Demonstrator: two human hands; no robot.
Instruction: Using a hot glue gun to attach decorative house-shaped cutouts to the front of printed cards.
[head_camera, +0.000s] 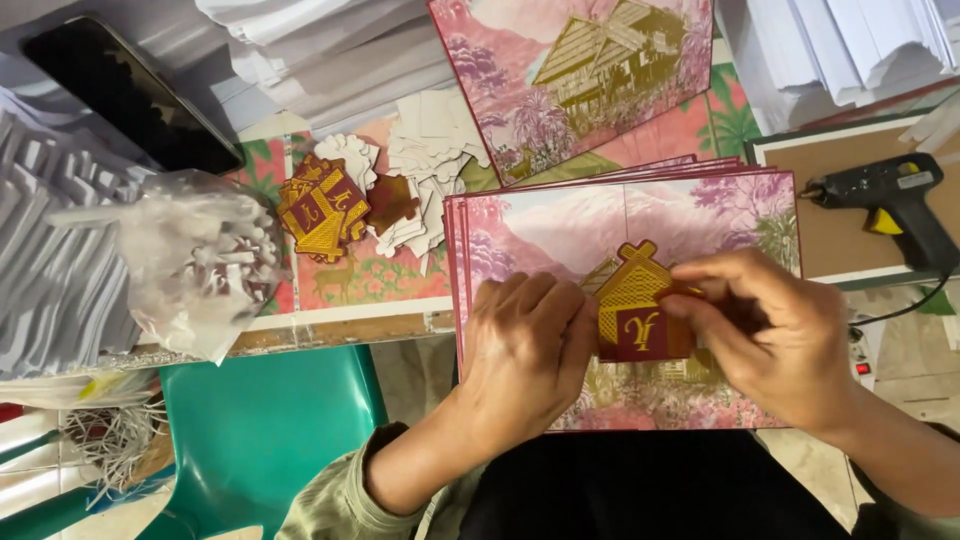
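Note:
Both my hands meet over a stack of pink printed cards (560, 225) with a mountain scene, lying at the table's near edge. My left hand (525, 345) and my right hand (765, 330) pinch a small gold and maroon house-shaped cutout (632, 300) from either side, holding it against the top card. The cutout's lower right part is hidden under my right fingers.
A pile of similar gold cutouts (320, 208) and white die-cut pieces (425, 165) lie to the left. A plastic bag of white scraps (200, 260), a black phone (130, 95), a black glue gun (890, 205), paper stacks (330, 50) and a teal chair (265, 430) surround them.

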